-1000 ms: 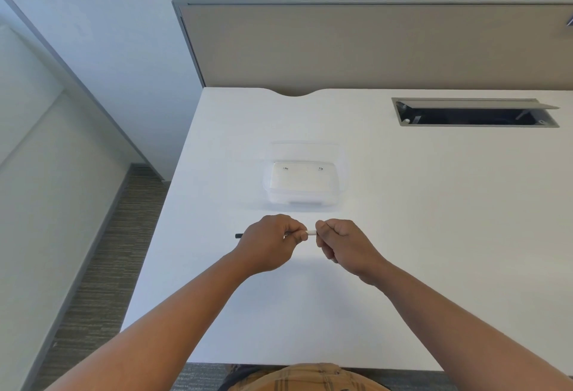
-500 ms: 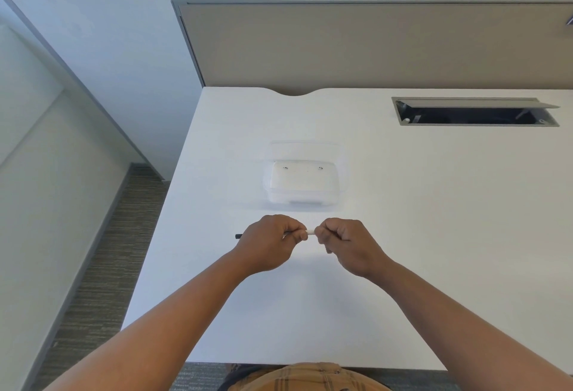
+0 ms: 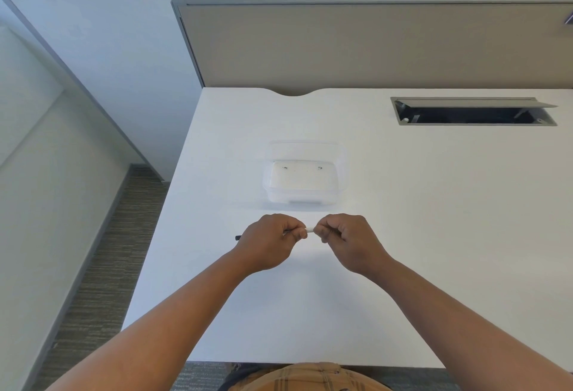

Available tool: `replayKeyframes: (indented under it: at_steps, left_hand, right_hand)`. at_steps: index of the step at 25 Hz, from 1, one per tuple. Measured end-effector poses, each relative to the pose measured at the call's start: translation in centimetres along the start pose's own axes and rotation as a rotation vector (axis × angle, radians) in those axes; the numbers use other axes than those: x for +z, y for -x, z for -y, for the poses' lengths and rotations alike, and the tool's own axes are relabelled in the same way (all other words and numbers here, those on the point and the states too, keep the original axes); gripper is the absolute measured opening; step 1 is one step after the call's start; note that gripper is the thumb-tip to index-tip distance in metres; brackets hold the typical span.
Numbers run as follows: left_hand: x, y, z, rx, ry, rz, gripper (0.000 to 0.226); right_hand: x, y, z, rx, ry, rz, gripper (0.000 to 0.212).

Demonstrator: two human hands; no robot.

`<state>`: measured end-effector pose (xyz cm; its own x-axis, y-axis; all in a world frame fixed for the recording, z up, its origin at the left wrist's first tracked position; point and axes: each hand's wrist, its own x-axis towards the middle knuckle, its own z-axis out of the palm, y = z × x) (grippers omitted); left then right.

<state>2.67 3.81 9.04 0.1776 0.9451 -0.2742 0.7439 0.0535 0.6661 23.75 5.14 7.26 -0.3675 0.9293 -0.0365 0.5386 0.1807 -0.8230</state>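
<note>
Item: pen [image 3: 310, 230], held level just above the desk [image 3: 434, 251]. Your left hand [image 3: 269, 241] curls round the barrel to steady it, the dark tip poking out leftward. Your right hand [image 3: 347, 240] pinches the white end, likely working a cap. Beyond them, apart: clear plastic box [image 3: 302, 196].

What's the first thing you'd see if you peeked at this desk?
First you'd see two hands meeting in the middle of the white desk. The left hand and right hand pinch a thin stick between them, white in the gap with a black end poking out on the left. Just behind them sits a clear plastic box, and far back on the right is a dark open slot.
</note>
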Motion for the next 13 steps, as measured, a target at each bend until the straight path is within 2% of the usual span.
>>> replayKeyframes:
  at_steps: [3,4,9,13]
  left_hand:
    - [0.21,0.18,0.1,0.028,-0.031,-0.006,0.019]
    - [0.25,0.19,0.14,0.022,-0.025,0.0,0.019]
    - [0.02,-0.12,0.17,-0.01,0.009,0.013,0.022]
    - [-0.03,-0.14,0.01,-0.004,0.027,0.015,0.022]
  right_hand:
    - [0.0,0.06,0.6,0.188,-0.114,0.082,0.041]
    - [-0.01,0.1,0.66,0.2,-0.125,0.092,0.042]
    - [0.19,0.37,0.46,-0.01,-0.048,-0.006,0.006]
    - [0.19,0.39,0.44,-0.046,0.044,-0.041,0.016]
